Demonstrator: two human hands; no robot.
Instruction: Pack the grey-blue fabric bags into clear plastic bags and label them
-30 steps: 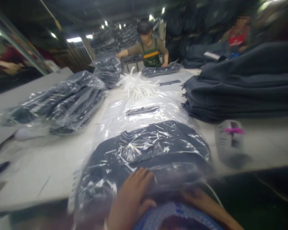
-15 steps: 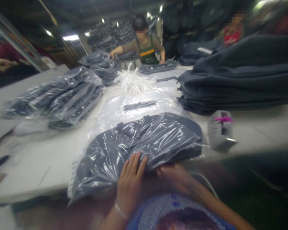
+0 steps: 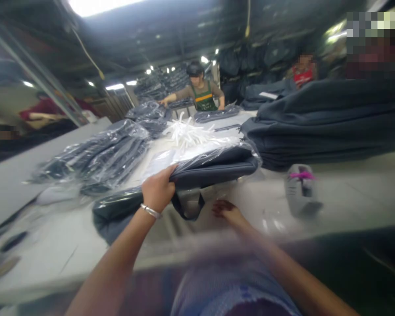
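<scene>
My left hand (image 3: 158, 186), with a bracelet at the wrist, is closed on the edge of a dark grey fabric bag (image 3: 213, 173) in a clear plastic sleeve. The bag is partly raised and bent over at the hand, and a loop handle hangs from it. To the left, its lower part rests near the table's front edge. My right hand (image 3: 226, 211) is just right of the handle, over the white table (image 3: 250, 224). Its fingers look stretched and apart, though somewhat blurred, with nothing seen in them.
Folded dark bags (image 3: 316, 127) are piled at the right, behind a grey tape dispenser (image 3: 301, 191) with something pink on it. Plastic-wrapped bags (image 3: 98, 153) lie at the left. White strips (image 3: 187, 131) form a heap mid-table. A co-worker (image 3: 202, 94) stands across the table.
The wrapped bag lay flat under my left hand; now that hand grips it and has lifted and turned it away from me. My right hand has come out from the bag's near edge.
</scene>
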